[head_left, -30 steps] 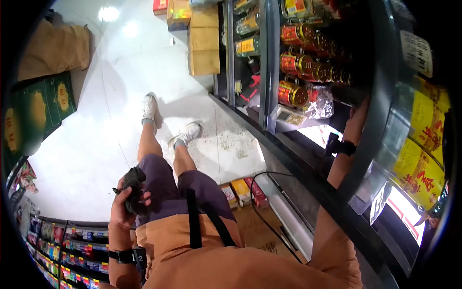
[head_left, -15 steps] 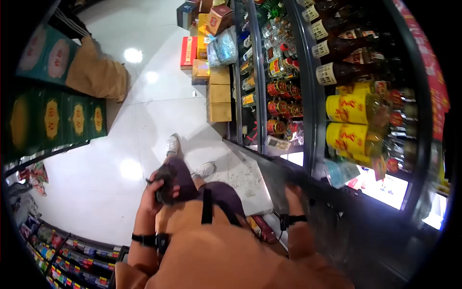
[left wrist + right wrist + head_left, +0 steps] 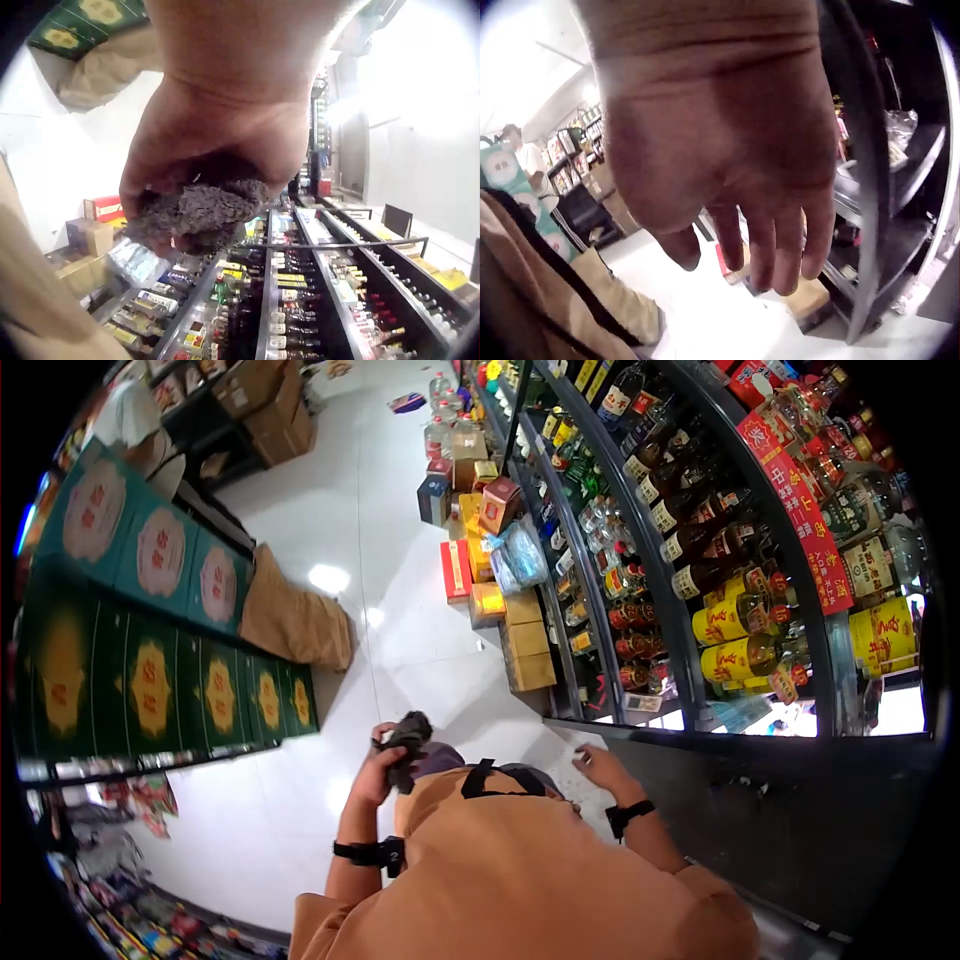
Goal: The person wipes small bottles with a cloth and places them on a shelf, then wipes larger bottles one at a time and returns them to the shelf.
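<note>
A dark grey, crumpled cloth-like thing point(image 3: 408, 745) is gripped by my left hand point(image 3: 376, 768) in front of my body. Seen from the left wrist, the fingers of that hand point(image 3: 217, 142) curl round the rough, dark bundle point(image 3: 199, 214). My right hand point(image 3: 608, 772) hangs beside the shelf's lower edge and holds nothing. In the right wrist view the same hand point(image 3: 727, 150) shows its palm, with the fingers relaxed and slightly spread.
Shelves of bottles point(image 3: 735, 660) stand along the right, above a dark base panel point(image 3: 760, 790). Green boxes point(image 3: 150, 690) and a brown sack point(image 3: 295, 622) are at the left. Small cartons point(image 3: 528, 655) stand on the white floor point(image 3: 400, 660) beside the shelves.
My right hand has come out from the shelf and down beside my body. The head view has lifted and shows more of the aisle. My left hand still grips the dark bundle.
</note>
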The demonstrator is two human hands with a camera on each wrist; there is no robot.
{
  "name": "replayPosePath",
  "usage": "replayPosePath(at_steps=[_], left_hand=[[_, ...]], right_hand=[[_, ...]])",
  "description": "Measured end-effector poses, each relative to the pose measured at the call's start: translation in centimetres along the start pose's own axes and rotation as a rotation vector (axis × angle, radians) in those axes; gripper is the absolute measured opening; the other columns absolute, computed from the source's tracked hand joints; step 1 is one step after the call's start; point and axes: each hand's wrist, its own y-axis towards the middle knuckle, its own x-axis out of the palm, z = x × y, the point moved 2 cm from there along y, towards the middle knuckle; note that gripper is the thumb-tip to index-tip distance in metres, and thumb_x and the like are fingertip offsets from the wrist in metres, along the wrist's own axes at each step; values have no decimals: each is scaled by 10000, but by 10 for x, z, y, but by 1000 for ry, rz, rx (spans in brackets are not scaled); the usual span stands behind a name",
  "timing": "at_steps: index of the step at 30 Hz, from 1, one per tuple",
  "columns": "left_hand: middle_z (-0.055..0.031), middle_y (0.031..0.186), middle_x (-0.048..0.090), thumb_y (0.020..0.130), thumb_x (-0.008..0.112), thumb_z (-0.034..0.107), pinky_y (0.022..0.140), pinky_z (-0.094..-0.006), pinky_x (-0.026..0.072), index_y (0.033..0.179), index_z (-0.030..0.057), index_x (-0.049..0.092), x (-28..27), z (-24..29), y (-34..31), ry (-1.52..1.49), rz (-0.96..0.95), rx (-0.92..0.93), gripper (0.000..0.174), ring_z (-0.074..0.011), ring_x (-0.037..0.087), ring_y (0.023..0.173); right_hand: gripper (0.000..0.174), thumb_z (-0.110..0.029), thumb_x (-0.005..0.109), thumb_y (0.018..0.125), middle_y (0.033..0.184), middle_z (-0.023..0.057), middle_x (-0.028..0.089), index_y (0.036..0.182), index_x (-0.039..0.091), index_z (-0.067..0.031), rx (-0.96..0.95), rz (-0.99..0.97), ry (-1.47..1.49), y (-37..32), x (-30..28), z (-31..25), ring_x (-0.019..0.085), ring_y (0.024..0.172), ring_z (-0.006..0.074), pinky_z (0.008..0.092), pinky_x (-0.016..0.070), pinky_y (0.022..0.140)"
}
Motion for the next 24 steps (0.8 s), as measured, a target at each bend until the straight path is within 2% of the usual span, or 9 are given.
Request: replayPosePath(at_steps=[3,8,11,14,15,16,18,20,24], left_hand=[[-161,1110,541,767,522,-51,793,-309,503,1269,150,367,0,43,30,89,-162,-38,562,-246,586,943],[-97,1144,532,727,532,-66,872,-287,442,1254,80,430,11,117,59,498,-450,-92,556,-187,532,1040],[-62,1112,506,731,601,-48,873,-273,415,1275,89,422,37,158,69,777,-617,142,589,-165,508,1002],[-73,1105,511,767,635,-34,852,-273,434,1252,116,401,55,183,89,803,-647,249,559,-155,518,994],[-71,1097,517,798,637,-23,849,-272,440,1248,118,393,57,189,98,713,-572,101,531,-144,524,988],[-68,1090,523,830,639,-13,847,-271,447,1244,120,385,58,195,108,624,-489,-47,504,-133,530,981],[-65,1094,535,891,612,15,812,-269,471,1224,92,411,59,204,134,597,-486,-173,396,-124,549,952],[-66,1088,554,917,590,26,794,-287,484,1194,58,458,56,209,165,740,-614,-24,308,-127,562,942],[-31,1050,586,917,556,-11,800,-237,467,1122,27,538,39,253,210,709,-550,-77,209,-86,558,928]], right_hand=[[367,-303,666,859,933,136,665,1128,608,-59,14,106,90,31,-7,-75,648,893,293,403,508,781],[581,-266,739,814,1194,157,562,1312,492,-98,-510,47,167,43,-49,-282,550,1117,306,360,458,921],[700,-234,798,757,1290,142,504,1354,453,-118,-586,-61,434,47,-71,-359,494,1208,291,363,424,977],[669,-252,793,757,1148,172,609,1326,473,-102,-390,-41,451,61,-80,-377,610,1038,313,376,478,881],[597,-284,788,757,1064,182,638,1252,527,-76,-562,94,424,71,-82,-375,638,958,327,378,498,820],[531,-325,779,762,1030,175,654,1173,571,-61,-477,98,464,77,-89,-372,649,927,325,370,504,792],[505,-355,770,770,960,169,670,1135,589,-57,-389,107,375,92,-103,-363,660,889,319,363,506,771],[456,-374,753,787,925,161,680,1089,623,-58,-382,121,397,120,-113,-353,665,860,319,362,507,757],[358,-319,716,829,959,145,674,1061,646,-54,-576,145,401,193,-136,-359,653,896,308,363,502,794]])
